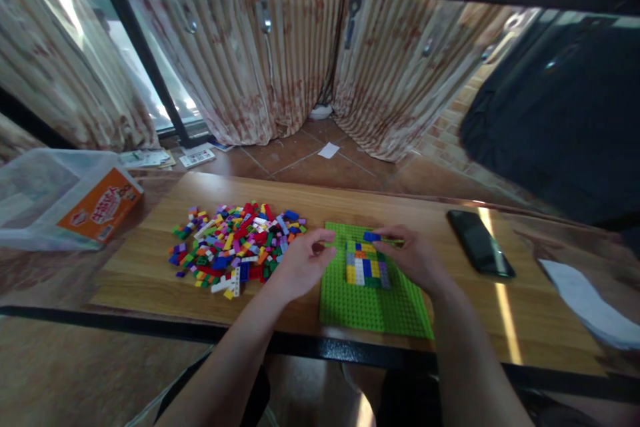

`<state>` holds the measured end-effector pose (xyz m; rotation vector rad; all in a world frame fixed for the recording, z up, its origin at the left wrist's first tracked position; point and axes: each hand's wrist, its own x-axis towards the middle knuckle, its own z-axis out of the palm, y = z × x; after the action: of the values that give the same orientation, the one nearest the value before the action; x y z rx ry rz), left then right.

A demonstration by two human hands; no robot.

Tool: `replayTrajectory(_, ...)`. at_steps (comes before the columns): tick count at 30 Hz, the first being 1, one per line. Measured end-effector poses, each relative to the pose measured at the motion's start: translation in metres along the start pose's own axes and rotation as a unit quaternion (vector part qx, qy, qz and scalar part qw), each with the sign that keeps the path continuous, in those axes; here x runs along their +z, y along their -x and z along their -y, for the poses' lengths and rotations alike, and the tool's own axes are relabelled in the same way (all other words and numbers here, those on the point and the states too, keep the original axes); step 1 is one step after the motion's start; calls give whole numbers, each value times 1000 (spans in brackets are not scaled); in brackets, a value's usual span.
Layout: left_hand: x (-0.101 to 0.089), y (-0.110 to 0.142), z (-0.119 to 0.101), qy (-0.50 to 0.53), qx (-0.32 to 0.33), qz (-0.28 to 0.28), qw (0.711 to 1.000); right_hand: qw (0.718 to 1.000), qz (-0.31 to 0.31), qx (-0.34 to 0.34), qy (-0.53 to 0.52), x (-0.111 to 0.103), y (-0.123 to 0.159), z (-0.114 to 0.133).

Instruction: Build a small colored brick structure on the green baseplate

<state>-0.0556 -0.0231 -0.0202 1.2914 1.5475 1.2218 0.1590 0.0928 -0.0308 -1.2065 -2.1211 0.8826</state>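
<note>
A green baseplate [370, 307] lies on the wooden table in front of me. On it sits a small flat patch of coloured bricks [367, 265] in yellow, blue, orange and grey. My right hand [415, 257] rests on the plate's right side, its fingers pinched on a blue brick [373, 236] at the patch's far edge. My left hand [303, 261] lies at the plate's left edge with curled fingers, thumb and forefinger pinched together; what they hold is too small to make out. A heap of loose coloured bricks [235, 243] lies just left of that hand.
A black phone [480, 241] lies flat to the right of the plate. White paper [590, 303] sits at the far right. A clear plastic bin with an orange box [100, 203] stands at the left. The table's dark front edge [310, 345] runs near me.
</note>
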Motion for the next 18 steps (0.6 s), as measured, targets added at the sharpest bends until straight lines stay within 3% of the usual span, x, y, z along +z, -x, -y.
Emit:
replayTrajectory(9, 20, 2, 0, -136, 36, 26, 990, 996, 54, -34, 61, 7, -2, -4)
replayTrajectory(18, 26, 2, 1, -232, 70, 63, 968, 991, 41, -27, 124, 12, -3, 3)
